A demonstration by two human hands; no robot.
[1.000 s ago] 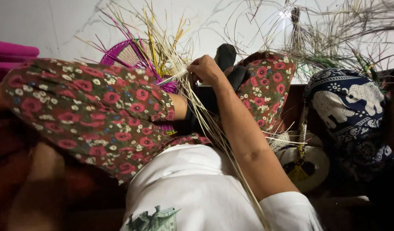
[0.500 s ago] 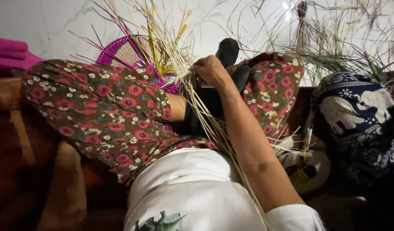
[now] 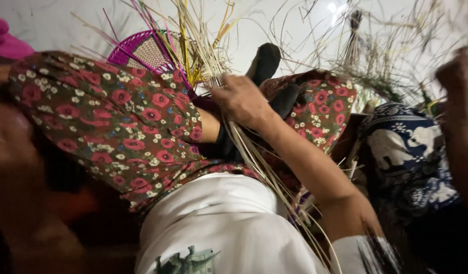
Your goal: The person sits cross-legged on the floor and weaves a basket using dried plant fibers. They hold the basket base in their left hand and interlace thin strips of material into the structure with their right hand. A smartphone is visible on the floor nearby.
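Right hand [image 3: 241,99] closed around pale straw strands [image 3: 254,152] beside pink woven basket [image 3: 142,48] (half hidden by floral skirt [image 3: 112,116]); left hand's grip unseen.

A pale, whitish wall [image 3: 51,25] fills the top of the view, lit by a bright patch of light [image 3: 335,7] near its upper right. Loose dry stalks [image 3: 386,66] fan out against it. The lower left is dim, brown and blurred.

Red-flowered brown trousers [image 3: 117,116], pink woven basket [image 3: 142,48], pale straw strips [image 3: 203,45], blue elephant-print cloth [image 3: 411,152]
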